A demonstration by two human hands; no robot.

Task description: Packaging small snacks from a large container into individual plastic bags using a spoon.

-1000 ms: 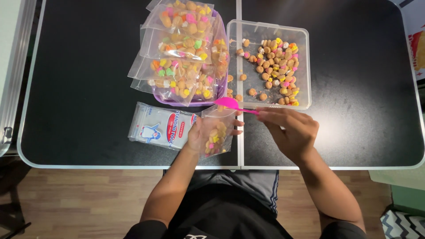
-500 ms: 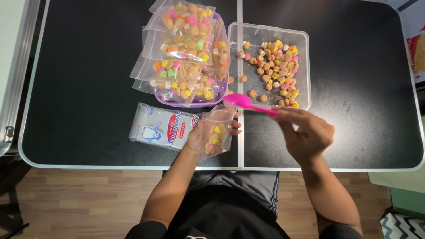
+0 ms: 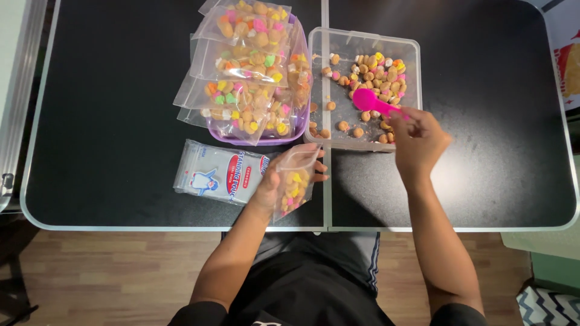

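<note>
2 hands: pouch (image 3: 293,184), spoon (image 3: 370,102).

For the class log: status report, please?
Left hand grips small pouch, part-filled. Right hand holds pink scoop over clear tray. Nothing blocking.

Single head-worn view, straight down, close over black table (image 3: 121,157).

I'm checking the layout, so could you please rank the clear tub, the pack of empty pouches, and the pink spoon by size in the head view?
1. clear tub
2. pack of empty pouches
3. pink spoon, partly hidden by the right hand
</note>
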